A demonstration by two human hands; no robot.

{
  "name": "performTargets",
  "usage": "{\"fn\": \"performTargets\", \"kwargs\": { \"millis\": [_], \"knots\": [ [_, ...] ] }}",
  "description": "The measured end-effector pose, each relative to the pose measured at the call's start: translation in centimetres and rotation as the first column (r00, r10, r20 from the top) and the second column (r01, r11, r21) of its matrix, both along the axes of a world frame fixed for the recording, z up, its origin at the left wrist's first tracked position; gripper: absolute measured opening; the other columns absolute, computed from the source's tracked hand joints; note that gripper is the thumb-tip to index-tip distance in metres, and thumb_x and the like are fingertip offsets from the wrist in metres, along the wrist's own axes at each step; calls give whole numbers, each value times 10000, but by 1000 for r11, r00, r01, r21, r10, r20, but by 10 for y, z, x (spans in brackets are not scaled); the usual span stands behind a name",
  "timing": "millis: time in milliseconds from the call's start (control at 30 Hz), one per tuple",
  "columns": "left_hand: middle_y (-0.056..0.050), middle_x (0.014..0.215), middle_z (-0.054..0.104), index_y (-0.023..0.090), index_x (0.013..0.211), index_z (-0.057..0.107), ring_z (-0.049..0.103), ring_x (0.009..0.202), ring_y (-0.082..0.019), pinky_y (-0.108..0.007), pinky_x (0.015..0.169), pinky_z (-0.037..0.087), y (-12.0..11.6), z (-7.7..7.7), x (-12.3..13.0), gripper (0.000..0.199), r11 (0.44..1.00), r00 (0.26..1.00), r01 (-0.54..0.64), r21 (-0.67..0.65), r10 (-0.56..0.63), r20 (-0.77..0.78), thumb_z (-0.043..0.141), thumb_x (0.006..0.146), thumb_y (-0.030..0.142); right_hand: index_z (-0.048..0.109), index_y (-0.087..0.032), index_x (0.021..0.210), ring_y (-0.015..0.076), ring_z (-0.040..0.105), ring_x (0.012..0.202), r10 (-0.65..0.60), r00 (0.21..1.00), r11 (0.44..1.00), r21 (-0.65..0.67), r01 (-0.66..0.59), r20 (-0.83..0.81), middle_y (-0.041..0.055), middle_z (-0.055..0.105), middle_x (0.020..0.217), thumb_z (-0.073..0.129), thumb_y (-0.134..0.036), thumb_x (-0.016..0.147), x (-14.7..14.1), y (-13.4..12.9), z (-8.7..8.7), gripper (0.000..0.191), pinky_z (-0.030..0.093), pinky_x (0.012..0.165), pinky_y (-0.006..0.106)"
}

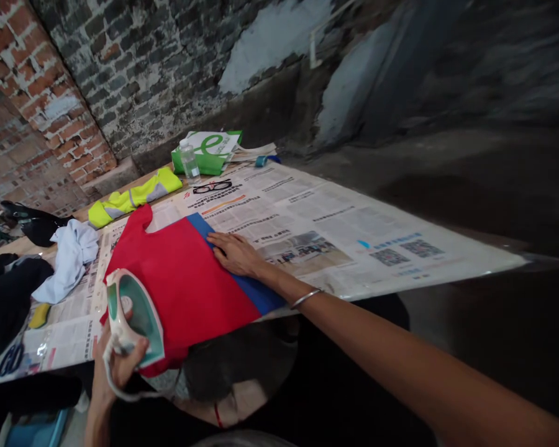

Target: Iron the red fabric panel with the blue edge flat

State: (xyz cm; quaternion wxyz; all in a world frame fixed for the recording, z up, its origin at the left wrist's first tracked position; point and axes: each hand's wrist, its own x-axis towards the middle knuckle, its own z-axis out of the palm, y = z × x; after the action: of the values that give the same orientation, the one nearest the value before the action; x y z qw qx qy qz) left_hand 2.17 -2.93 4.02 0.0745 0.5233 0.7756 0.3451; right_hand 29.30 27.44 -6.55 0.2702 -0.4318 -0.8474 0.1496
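My left hand is wrapped round the handle of a white and green iron, which rests over the left part of a red cloth. Fingers outstretched, my right hand lies flat at the edge of a blue cloth that shows along the right side of the red one. The red cloth hangs a little over the table's near edge. A white cord runs from the iron past my left wrist.
Newspaper covers the table. Along its back lie a yellow vest, a bottle, glasses and a green-white bag. At left are a pale cloth, dark clothing, a yellow sponge and dark scissors.
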Motion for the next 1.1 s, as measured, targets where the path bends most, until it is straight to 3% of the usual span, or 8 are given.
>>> {"fn": "performTargets", "kwargs": {
  "millis": [133, 233, 333, 467, 667, 800, 967, 1100],
  "knots": [
    [-98, 1378, 755, 303, 1263, 800, 745, 1202, -372, -493, 1011, 646, -35, -17, 26, 546, 991, 991, 132, -35, -133, -9, 804, 748, 484, 659, -198, 1488, 275, 513, 1522, -3, 1000, 1000, -6, 3, 6, 116, 582, 1617, 423, -245, 1032, 0, -1, 1, 515, 351, 1286, 548],
    [-123, 1370, 752, 253, 1261, 806, 752, 1180, -378, -496, 1008, 648, -16, -19, 35, 558, 980, 981, 194, -44, -193, 14, 818, 748, 472, 662, -184, 1481, 274, 514, 1520, -5, 1000, 1000, 3, 5, 13, 123, 585, 1614, 425, -238, 1028, 0, -1, 1, 513, 357, 1281, 548],
    [-117, 1359, 752, 223, 1285, 783, 781, 992, -319, -443, 867, 676, 37, -11, 30, 599, 975, 973, 216, -44, -212, 87, 824, 749, 486, 664, -216, 1479, 265, 520, 1514, -8, 1000, 1000, 13, 8, 13, 103, 595, 1609, 432, -237, 1027, 0, -2, 1, 508, 368, 1276, 538],
    [-86, 1013, 803, 148, 1343, 720, 741, 822, -262, -383, 741, 643, 130, 1, 24, 727, 945, 923, 324, -47, -304, 237, 861, 730, 512, 643, -183, 1500, 265, 500, 1531, -10, 999, 1000, -22, 11, 36, 120, 572, 1627, 414, -240, 1032, 1, -3, 6, 524, 348, 1289, 529],
    [-101, 1106, 786, 209, 1269, 704, 742, 1110, -317, -490, 1008, 604, 215, 4, 49, 565, 975, 963, 218, 47, -223, 153, 876, 772, 415, 640, -167, 1503, 274, 505, 1530, 20, 1000, 999, -31, -19, 22, 143, 564, 1627, 413, -221, 1026, 2, -5, 14, 531, 346, 1291, 552],
    [-120, 1159, 788, 196, 1239, 711, 740, 1111, -323, -452, 981, 604, 188, 2, 57, 483, 967, 955, 252, 46, -256, 148, 837, 822, 405, 645, -184, 1500, 262, 500, 1535, 11, 1000, 1000, -29, -11, 16, 128, 568, 1626, 428, -225, 1027, 1, -4, 13, 522, 347, 1293, 535],
    [-137, 1262, 770, 218, 1295, 737, 768, 1013, -312, -459, 876, 658, 90, -2, 68, 548, 949, 940, 316, -21, -310, 144, 824, 797, 428, 654, -215, 1495, 264, 514, 1524, 6, 1000, 1000, -25, -6, 2, 114, 583, 1613, 441, -219, 1025, -1, -3, 13, 517, 343, 1296, 540],
    [-141, 1474, 688, 259, 1287, 779, 708, 1266, -407, -569, 1017, 639, 33, -2, 91, 567, 919, 919, 393, -45, -391, 42, 856, 749, 418, 651, -171, 1497, 289, 506, 1528, 8, 1000, 1000, -29, -8, 0, 148, 572, 1616, 419, -216, 1023, -1, -3, 14, 530, 344, 1290, 568]
  ]
}}
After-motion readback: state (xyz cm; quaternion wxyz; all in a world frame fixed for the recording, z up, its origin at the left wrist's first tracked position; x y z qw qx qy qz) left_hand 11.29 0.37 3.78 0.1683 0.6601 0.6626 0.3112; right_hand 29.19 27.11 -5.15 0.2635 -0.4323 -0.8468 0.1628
